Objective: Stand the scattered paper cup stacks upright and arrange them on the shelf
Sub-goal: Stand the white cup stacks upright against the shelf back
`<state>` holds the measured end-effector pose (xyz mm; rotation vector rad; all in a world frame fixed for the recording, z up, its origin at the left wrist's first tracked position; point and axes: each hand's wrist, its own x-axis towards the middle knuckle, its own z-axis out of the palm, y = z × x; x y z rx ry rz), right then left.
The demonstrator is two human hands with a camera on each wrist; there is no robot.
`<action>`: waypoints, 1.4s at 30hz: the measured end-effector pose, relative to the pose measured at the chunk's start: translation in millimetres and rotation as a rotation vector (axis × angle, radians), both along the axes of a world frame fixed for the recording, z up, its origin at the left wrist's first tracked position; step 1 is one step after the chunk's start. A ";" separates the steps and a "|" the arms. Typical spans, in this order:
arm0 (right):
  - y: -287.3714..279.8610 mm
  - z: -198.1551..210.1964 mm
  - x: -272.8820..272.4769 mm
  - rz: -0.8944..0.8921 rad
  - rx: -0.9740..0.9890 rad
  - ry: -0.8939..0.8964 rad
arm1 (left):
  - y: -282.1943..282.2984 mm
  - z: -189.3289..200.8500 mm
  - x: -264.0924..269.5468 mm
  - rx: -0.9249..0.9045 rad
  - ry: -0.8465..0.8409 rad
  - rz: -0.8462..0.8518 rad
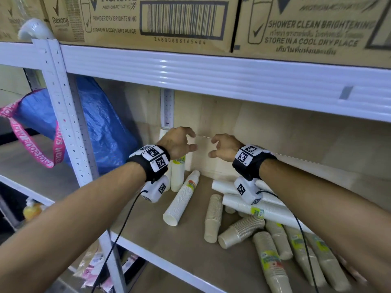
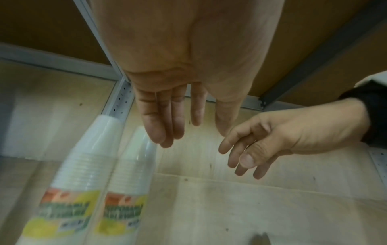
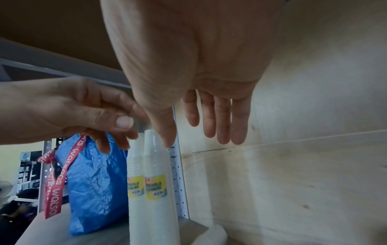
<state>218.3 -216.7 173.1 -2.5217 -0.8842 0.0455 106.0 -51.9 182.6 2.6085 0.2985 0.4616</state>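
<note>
Hands are raised side by side above the shelf (image 1: 148, 233), close to its back panel. The left hand (image 1: 176, 142) and the right hand (image 1: 225, 146) are both empty, with fingers loosely spread and nothing grasped. Two white cup stacks (image 3: 150, 190) are stood upright in the rear left corner, just below the left hand. A third white stack (image 1: 182, 199) is leaned beside them, and brown stacks (image 1: 239, 231) are left lying scattered further right. A blue bag (image 1: 101, 127) is seen beyond the upright post.
</note>
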 end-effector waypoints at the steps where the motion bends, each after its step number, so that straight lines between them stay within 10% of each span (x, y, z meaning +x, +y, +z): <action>1: -6.4 -4.6 -0.6 -0.018 -0.016 0.013 | -2.2 -8.2 2.4 -0.006 0.027 -0.002; 18: -94.4 -96.7 -14.9 -0.127 -0.317 0.061 | 9.1 -147.2 2.0 -0.024 0.385 0.041; 42: -106.1 -121.0 -24.1 -0.070 -0.500 -0.101 | 6.8 -180.8 6.2 -0.093 0.467 0.084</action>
